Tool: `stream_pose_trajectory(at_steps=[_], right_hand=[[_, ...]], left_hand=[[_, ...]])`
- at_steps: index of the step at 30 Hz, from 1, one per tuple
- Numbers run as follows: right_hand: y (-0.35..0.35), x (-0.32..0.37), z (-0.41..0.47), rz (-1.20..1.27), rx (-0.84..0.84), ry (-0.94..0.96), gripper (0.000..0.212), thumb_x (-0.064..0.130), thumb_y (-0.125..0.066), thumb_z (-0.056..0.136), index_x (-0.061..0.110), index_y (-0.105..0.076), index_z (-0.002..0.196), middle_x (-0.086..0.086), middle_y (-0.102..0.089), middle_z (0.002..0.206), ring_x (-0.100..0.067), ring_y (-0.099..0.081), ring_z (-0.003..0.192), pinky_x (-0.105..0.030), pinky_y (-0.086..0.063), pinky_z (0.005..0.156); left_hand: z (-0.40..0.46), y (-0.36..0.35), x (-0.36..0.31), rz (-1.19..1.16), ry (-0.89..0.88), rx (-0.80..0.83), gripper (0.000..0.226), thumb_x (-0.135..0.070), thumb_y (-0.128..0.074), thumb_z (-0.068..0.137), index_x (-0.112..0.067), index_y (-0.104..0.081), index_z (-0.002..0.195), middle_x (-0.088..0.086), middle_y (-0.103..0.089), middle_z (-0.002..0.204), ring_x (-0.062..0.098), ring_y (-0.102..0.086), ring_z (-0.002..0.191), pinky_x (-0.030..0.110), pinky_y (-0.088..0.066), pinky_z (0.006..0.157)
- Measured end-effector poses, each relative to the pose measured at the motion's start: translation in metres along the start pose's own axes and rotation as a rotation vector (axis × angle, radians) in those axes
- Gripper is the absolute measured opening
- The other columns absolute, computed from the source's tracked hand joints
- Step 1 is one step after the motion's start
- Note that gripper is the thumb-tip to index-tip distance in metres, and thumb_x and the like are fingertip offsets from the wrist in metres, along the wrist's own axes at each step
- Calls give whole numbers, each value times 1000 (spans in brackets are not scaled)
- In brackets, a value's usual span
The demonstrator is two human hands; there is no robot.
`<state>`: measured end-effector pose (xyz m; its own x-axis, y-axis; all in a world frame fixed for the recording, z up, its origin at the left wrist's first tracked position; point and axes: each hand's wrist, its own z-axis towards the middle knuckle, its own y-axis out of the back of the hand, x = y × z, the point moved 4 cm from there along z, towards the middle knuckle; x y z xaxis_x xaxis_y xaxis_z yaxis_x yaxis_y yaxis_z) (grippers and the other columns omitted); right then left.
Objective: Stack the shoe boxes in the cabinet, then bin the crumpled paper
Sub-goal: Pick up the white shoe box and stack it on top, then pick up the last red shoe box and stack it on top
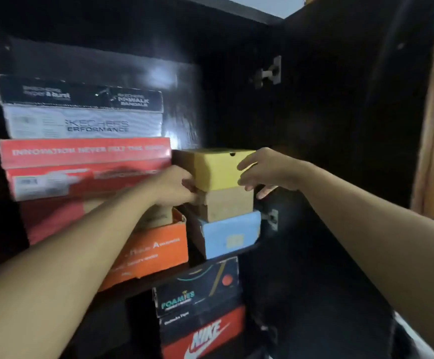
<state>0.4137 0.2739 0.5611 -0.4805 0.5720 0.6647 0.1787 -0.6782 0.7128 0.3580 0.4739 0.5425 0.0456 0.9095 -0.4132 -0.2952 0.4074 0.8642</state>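
We see the yellow shoe box (217, 169) atop a brown box (226, 204), w/ a blue box (230, 234) under that, on the cabinet shelf (143, 283). Our left hand (174, 186) grips its left edge, fingers curled round the bottom corner. Our right hand (265, 172) is at its right side, fingers spread, loosely touching. Left of it: red box (86, 167), Skechers box (81, 107), orange box (153, 250). Below the shelf: Nike box (203, 335).

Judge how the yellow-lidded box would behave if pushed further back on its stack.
The yellow-lidded box is cardboard, so probably stiff and light. It sits atop the blue box, so it may tip sideways. The left hand grips one side, steadying it.
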Motion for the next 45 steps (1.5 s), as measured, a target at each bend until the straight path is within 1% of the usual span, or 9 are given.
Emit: stream_pose_trajectory(at_steps=[4,8,15,18,22,26,32,39,45], right_hand=[[8,-96,-67,-5,120,-204,39,14,-70,86,6,-61,123,-11,-70,108,-25,-70,93,-48,-61,74],[5,-204,-145,9,258,-481,42,15,-72,85,9,-58,124,-13,-67,112,-30,-69,99,-56,-59,75],[24,-377,-267,-50,134,-789,29,15,-69,87,1,-66,112,-15,-70,104,-29,-71,92,-47,-60,77],[18,-450,-299,-79,65,-859,36,15,-68,87,2,-63,119,-13,-67,106,-23,-65,81,-33,-60,66],[-8,-531,-320,-182,33,-903,37,10,-60,86,5,-61,123,-13,-66,109,-28,-64,79,-45,-60,72],[-38,-595,-317,-254,65,-813,42,12,-58,87,8,-58,129,-14,-61,131,-30,-58,118,-36,-47,98],[-81,-652,-293,-320,184,-642,65,2,-49,84,20,-39,145,-7,-45,148,-32,-45,132,-38,-40,106],[-126,-676,-332,-522,229,-663,87,3,-49,80,23,-8,154,8,2,163,-28,-19,144,-53,-35,107],[-139,-664,-377,-584,-149,-283,72,0,-48,45,25,-65,111,4,-66,118,-29,-63,98,-42,-54,80]], left_hand=[[-8,-105,-53,97,34,395,67,-47,-80,72,-15,-59,128,2,-61,124,23,-60,111,38,-52,96],[-35,-226,-100,43,-8,739,71,-45,-82,70,-17,-57,129,-5,-66,102,10,-65,92,32,-55,83],[-95,-409,-164,93,-110,1029,80,-52,-80,67,-20,-53,135,-1,-61,128,16,-59,114,38,-54,94],[-114,-477,-181,-11,-90,988,67,-48,-80,69,-14,-60,124,1,-62,123,17,-62,109,36,-51,98],[-128,-562,-188,-174,49,947,50,-37,-80,72,-17,-60,113,10,-62,124,20,-66,89,30,-55,80],[-128,-630,-189,-244,131,895,47,-35,-76,70,-16,-56,107,6,-64,116,20,-64,99,33,-52,88],[-120,-692,-188,-333,230,769,20,-19,-66,81,-21,-47,74,-7,-51,71,8,-48,63,18,-36,49],[-121,-739,-195,-612,476,581,21,-28,-73,82,-27,-52,85,-6,-66,100,18,-63,96,33,-51,92],[-134,-769,-205,-892,784,407,52,-48,-80,71,-17,-52,102,-5,-61,91,20,-60,91,30,-45,81]])
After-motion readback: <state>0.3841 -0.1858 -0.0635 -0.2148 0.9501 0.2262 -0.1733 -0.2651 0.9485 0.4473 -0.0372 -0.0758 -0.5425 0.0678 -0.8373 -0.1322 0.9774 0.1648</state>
